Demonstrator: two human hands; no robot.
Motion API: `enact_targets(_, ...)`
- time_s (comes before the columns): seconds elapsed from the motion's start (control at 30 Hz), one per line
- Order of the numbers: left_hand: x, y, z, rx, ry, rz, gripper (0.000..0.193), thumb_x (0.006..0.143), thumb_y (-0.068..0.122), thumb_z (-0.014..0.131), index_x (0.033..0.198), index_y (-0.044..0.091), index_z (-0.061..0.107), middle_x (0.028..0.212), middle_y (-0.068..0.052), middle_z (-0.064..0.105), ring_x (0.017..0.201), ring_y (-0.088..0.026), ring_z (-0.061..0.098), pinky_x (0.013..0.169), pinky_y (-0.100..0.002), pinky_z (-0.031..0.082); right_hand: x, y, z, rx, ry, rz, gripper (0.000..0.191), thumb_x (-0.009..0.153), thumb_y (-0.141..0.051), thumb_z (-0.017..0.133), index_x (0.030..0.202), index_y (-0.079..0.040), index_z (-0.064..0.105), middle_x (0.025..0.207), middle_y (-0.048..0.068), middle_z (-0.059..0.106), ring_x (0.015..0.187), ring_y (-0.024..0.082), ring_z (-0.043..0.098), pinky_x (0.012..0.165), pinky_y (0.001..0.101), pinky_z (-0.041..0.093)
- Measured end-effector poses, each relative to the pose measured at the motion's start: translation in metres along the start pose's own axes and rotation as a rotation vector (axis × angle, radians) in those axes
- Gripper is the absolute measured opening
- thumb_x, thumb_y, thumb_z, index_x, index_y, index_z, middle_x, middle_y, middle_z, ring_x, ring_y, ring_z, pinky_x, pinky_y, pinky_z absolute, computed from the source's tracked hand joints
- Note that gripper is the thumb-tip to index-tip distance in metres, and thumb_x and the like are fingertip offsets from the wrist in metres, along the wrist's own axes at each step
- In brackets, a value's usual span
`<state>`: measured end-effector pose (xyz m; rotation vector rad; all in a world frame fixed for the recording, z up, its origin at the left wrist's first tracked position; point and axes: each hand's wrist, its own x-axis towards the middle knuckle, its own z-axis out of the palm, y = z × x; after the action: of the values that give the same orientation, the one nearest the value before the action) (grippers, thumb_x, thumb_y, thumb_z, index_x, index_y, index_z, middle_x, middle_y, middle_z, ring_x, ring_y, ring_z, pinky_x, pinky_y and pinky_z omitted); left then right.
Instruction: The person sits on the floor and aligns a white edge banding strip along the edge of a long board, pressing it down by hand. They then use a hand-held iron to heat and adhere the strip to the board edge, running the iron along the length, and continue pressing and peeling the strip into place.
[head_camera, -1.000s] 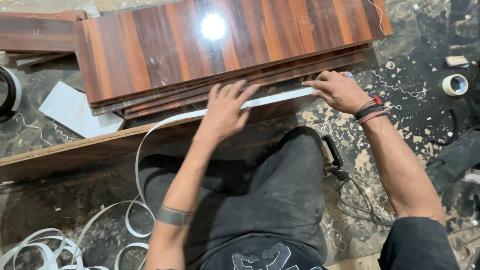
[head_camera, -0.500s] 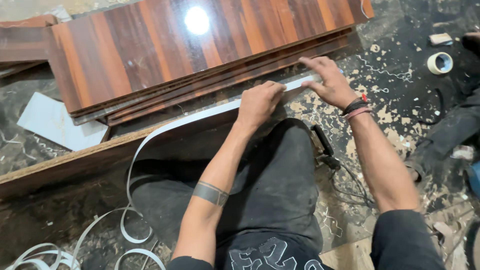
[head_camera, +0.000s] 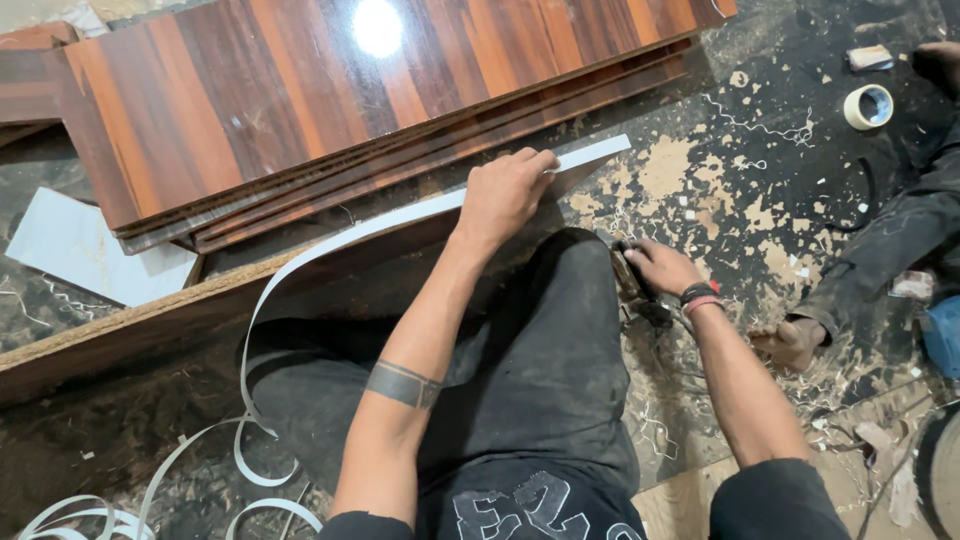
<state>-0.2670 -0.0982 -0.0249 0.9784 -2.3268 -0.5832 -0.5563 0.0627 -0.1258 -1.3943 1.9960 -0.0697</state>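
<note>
White edge-banding strip (head_camera: 400, 215), thin and flexible, lies along the top edge of a long brown wooden board (head_camera: 150, 320) that stands on its edge across the floor in front of the seated person. One end of the strip sticks out past the board's right end; the other curls down off the board and loops onto the floor at the lower left, among more white coils (head_camera: 90, 510).

The left hand (head_camera: 503, 192) rests flat on the strip near its right end, fingers curled over it and pressing it onto the board's edge rather than pinching it. The right hand (head_camera: 660, 268) is down beside the person's right knee, its fingers closed around a small dark tool (head_camera: 630, 280) on the floor; what kind of tool it is cannot be told. A red and black band sits on that wrist, and a dark band is on the left forearm.

Just behind the board lies a stack of glossy striped reddish-brown laminate panels (head_camera: 330, 100), with a bright lamp reflection on top. A pale grey sheet (head_camera: 90, 255) pokes out from under the stack at the left. The dark floor (head_camera: 720, 180) is strewn with sawdust and curled shavings. A roll of pale tape (head_camera: 868, 106) sits at the upper right, well apart from both hands. Another person's bare foot (head_camera: 790, 342) and dark trouser leg show at the right edge.
</note>
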Motion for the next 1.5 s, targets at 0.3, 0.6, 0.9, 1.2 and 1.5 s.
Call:
enact_targets(0.3,-0.003,-0.001,-0.003,-0.036,0.008,0.025,0.011,0.096,0.024,0.066,0.105,0.019,0.068,0.096,-0.001,0.071,0.09,-0.028,0.07,0.065,-0.046,0.054,-0.001,-0.008,0.025,0.348,0.1,0.007,0.05,0.1,-0.047,0.054,0.116,-0.002,0.066,0.1,0.017,0.073,0.093,0.03,0.068,0.084,0.0411,0.05)
enact_targets(0.6,-0.007,0.001,-0.006,-0.061,0.027,0.065,0.011,0.097,0.026,0.067,0.105,0.018,0.067,0.098,0.0,0.071,0.092,-0.028,0.07,0.07,-0.044,0.054,0.005,-0.017,0.025,0.339,0.055,0.201,0.064,0.1,-0.06,0.052,0.111,0.001,0.069,0.097,0.017,0.074,0.09,0.028,0.067,0.082,0.0396,0.05)
enact_targets(0.9,-0.01,-0.001,-0.001,-0.068,0.063,0.08,0.01,0.098,0.026,0.068,0.105,0.018,0.067,0.097,0.0,0.071,0.091,-0.026,0.07,0.068,-0.043,0.053,-0.015,0.0,-0.002,-0.29,0.067,0.198,0.07,0.082,-0.068,0.065,0.121,-0.01,0.071,0.106,0.021,0.075,0.101,0.041,0.071,0.084,0.0506,0.055)
enact_targets(1.2,-0.009,0.0,0.001,-0.045,0.067,0.083,0.011,0.097,0.026,0.069,0.104,0.018,0.067,0.096,0.001,0.071,0.091,-0.025,0.071,0.066,-0.043,0.053,-0.028,0.0,0.022,-0.527,0.034,0.246,0.084,0.076,-0.073,0.074,0.119,-0.001,0.065,0.11,0.021,0.074,0.101,0.041,0.072,0.087,0.0547,0.053)
enact_targets(1.5,-0.009,-0.001,0.002,-0.045,0.081,0.086,0.009,0.098,0.025,0.069,0.104,0.017,0.067,0.098,0.001,0.071,0.088,-0.024,0.071,0.066,-0.041,0.054,-0.042,0.036,0.037,-0.641,-0.006,0.237,0.056,0.085,-0.034,0.076,0.124,0.0,0.055,0.097,0.018,0.079,0.093,0.038,0.076,0.082,0.0563,0.053)
